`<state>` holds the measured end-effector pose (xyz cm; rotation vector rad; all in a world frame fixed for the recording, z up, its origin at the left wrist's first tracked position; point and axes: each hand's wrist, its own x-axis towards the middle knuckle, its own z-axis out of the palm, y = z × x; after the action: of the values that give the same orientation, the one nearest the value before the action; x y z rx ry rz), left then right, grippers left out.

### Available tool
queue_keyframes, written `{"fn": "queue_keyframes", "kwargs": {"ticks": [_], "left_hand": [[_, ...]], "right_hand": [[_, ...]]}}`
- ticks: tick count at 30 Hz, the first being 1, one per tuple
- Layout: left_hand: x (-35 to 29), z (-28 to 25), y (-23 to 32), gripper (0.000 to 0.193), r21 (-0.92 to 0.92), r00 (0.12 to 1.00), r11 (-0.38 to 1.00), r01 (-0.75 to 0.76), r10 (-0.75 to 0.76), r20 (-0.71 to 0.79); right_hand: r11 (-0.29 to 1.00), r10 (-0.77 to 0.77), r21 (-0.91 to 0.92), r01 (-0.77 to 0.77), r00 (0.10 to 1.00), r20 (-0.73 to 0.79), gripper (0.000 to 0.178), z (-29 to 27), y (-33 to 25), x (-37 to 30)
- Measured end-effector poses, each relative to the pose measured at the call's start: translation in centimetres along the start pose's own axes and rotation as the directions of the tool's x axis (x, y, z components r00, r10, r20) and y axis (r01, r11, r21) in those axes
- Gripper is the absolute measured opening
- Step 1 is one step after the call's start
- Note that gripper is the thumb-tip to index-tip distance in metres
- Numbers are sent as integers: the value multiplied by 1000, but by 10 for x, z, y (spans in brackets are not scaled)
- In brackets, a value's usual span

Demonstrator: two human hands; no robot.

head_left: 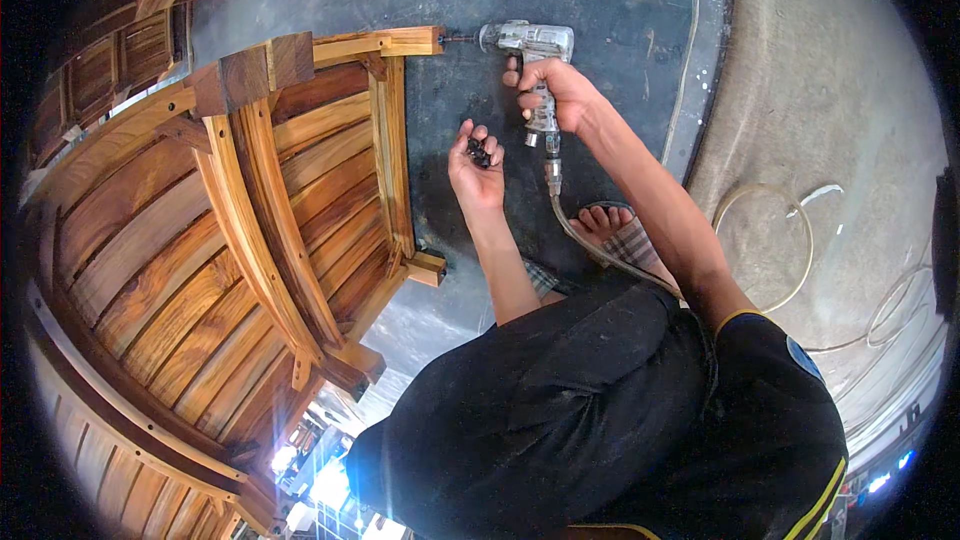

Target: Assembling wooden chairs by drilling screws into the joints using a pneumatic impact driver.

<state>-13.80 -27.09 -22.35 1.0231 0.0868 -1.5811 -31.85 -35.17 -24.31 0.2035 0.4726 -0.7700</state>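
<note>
- Two bare hands, one power driver [535, 38] in silver-grey, and one hose [600, 252] joined to the base of its grip.
- The right hand [560, 95] is wrapped around the driver's grip; the driver's body sits just above it, at 11 o'clock from that hand.
- The left hand [478, 172] is curled, palm up, around small dark pieces [479, 152], too bunched for me to count. From here, the driver lies at 1 o'clock, near but apart.
- The driver's thin bit [460, 38] points to 9 o'clock, at the end of a wooden rail [408, 41]; I cannot tell how deep it goes.
- That rail belongs to one slatted wooden frame [262, 205], at 9 o'clock from the left hand.
- At 4 o'clock from the right hand, pale tubing [762, 186] loops on the floor [850, 90].
</note>
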Motion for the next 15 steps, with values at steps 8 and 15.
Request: {"fn": "queue_keyframes", "kwargs": {"ticks": [8, 15], "left_hand": [[1, 4, -5, 15, 24, 998, 998, -58, 57, 37], [-1, -5, -1, 19, -23, 999, 1000, -17, 18, 42]], "right_hand": [[1000, 16, -3, -16, 1000, -7, 27, -3, -3, -2], [1000, 5, -11, -5, 1000, -31, 26, -1, -3, 1]]}}
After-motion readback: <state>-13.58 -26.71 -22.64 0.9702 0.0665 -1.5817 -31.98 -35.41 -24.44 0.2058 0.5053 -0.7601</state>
